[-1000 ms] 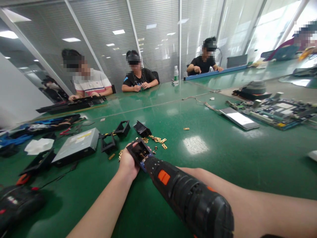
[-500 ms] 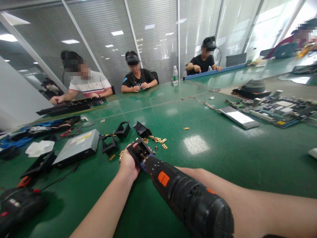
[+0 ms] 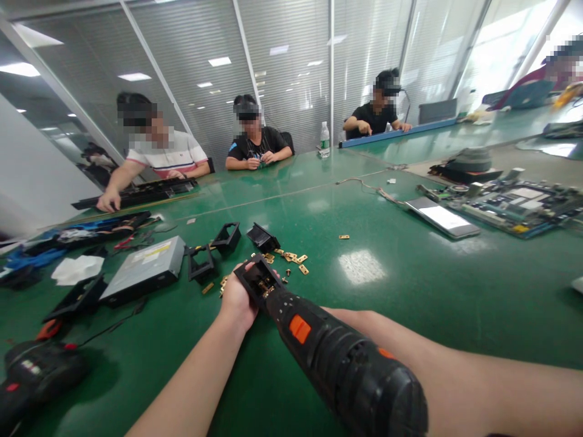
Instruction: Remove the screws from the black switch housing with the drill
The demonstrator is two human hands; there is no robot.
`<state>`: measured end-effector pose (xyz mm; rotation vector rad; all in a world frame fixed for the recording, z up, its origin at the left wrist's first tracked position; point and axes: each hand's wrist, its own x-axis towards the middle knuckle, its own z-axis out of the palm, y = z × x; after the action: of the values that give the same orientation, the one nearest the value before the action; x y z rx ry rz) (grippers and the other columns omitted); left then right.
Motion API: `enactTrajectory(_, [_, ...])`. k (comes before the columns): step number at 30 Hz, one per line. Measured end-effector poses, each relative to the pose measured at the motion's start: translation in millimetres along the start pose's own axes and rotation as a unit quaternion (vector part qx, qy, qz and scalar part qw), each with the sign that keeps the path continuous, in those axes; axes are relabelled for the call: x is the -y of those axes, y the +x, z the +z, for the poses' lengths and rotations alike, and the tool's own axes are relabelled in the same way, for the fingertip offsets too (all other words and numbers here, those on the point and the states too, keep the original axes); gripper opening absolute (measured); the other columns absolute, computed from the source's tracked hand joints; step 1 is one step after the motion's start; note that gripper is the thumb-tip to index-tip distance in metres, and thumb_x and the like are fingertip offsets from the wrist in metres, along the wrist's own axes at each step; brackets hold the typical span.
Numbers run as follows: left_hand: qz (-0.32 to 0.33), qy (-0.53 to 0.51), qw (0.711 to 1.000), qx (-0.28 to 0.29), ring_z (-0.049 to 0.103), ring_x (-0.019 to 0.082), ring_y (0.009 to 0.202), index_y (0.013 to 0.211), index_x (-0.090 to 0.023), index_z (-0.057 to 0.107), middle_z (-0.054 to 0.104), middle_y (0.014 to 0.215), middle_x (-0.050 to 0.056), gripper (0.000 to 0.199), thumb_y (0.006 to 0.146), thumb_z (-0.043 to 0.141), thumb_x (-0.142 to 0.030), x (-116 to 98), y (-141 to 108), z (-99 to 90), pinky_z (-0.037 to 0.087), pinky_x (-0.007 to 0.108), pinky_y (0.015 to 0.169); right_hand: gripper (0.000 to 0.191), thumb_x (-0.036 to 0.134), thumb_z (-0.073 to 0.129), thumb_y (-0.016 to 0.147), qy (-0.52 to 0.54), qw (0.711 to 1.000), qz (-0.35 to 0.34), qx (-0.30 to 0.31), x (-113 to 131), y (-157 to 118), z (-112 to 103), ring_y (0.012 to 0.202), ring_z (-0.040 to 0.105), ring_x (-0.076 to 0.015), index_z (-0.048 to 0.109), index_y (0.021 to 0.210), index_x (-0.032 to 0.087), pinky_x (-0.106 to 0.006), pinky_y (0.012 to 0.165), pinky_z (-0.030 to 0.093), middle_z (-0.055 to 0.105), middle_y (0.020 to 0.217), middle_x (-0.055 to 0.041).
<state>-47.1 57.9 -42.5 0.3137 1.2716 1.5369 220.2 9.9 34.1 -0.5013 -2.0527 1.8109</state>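
My left hand [image 3: 237, 298] is wrapped round a black plastic housing [image 3: 255, 276], its open side facing up. A black power screwdriver [image 3: 337, 358] with an orange switch has its tip inside that housing, among small brass-coloured parts. My right hand [image 3: 348, 320] is closed on the screwdriver, whose body hides most of the fingers. Several brass plates [image 3: 291, 257] and a few screws [image 3: 286, 276] lie just beyond the housing. Three similar black frames [image 3: 201, 264] stand behind and to the left of my left hand.
On the left are a silver drive box [image 3: 144, 267], white tissue [image 3: 78, 270] and a second power tool [image 3: 39, 376]. Toward the right lie a silver device [image 3: 441, 216] and a circuit board [image 3: 523, 200]. People sit across the green table [image 3: 410, 291], near a bottle [image 3: 324, 139].
The screwdriver's body has shifted slightly left, its tip still in the housing. Across the table, the left person's hand has moved toward the near edge of the dark strips.
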Motion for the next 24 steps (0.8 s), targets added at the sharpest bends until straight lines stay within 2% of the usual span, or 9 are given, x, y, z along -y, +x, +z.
enactTrajectory(5, [0.007, 0.000, 1.000, 0.003, 0.071, 0.027, 0.056, 0.074, -0.018, 0.071, 0.074, 0.063, 0.009, 0.029, 0.090, 0.049, -0.028, -0.1, -0.6, 0.0, 0.060, 0.038, 0.050, 0.077, 0.021, 0.079, 0.075, -0.005, 1.000, -0.009, 0.014, 0.5, 2.6, 0.7, 0.109, 0.069, -0.0279, 0.059, 0.149, 0.014, -0.033, 0.088, 0.062, 0.075, 0.117, -0.0128])
enactTrajectory(11, [0.005, 0.000, 1.000, 0.005, 0.072, 0.028, 0.057, 0.074, -0.017, 0.071, 0.074, 0.062, 0.010, 0.031, 0.091, 0.049, -0.030, 1.0, 0.4, 0.4, 0.060, 0.038, 0.050, 0.074, 0.024, 0.078, 0.079, 0.018, 1.000, -0.018, 0.015, -2.0, 1.8, 1.0, 0.110, 0.069, -0.0288, 0.057, 0.149, 0.013, -0.036, 0.090, 0.062, 0.074, 0.114, -0.0130])
enactTrajectory(14, [0.008, 0.001, 1.000, 0.002, 0.073, 0.028, 0.057, 0.074, -0.017, 0.071, 0.073, 0.062, 0.010, 0.031, 0.091, 0.049, -0.030, 1.0, 0.8, 0.0, 0.060, 0.038, 0.051, 0.070, 0.026, 0.080, 0.080, 0.017, 0.999, -0.028, 0.013, -4.4, 0.6, 0.4, 0.106, 0.070, -0.0286, 0.060, 0.146, 0.013, -0.038, 0.093, 0.062, 0.074, 0.115, -0.0144])
enactTrajectory(19, [0.005, 0.014, 1.000, 0.000, 0.071, 0.028, 0.054, 0.074, -0.016, 0.072, 0.074, 0.062, 0.011, 0.033, 0.092, 0.047, -0.029, -0.2, -0.4, -0.6, 0.061, 0.039, 0.051, 0.065, 0.025, 0.079, 0.080, 0.008, 1.000, -0.019, 0.007, -5.0, -0.1, -0.4, 0.110, 0.069, -0.0292, 0.063, 0.142, 0.012, -0.039, 0.097, 0.060, 0.074, 0.115, -0.0138])
enactTrajectory(24, [0.005, 0.017, 1.000, -0.004, 0.071, 0.028, 0.053, 0.072, -0.017, 0.071, 0.074, 0.061, 0.011, 0.032, 0.091, 0.047, -0.027, -0.3, -0.8, 0.3, 0.061, 0.040, 0.050, 0.064, 0.025, 0.080, 0.079, -0.009, 1.000, -0.023, 0.009, -5.1, 1.5, -2.1, 0.102, 0.071, -0.0263, 0.063, 0.139, 0.011, -0.039, 0.099, 0.059, 0.075, 0.109, -0.0125])
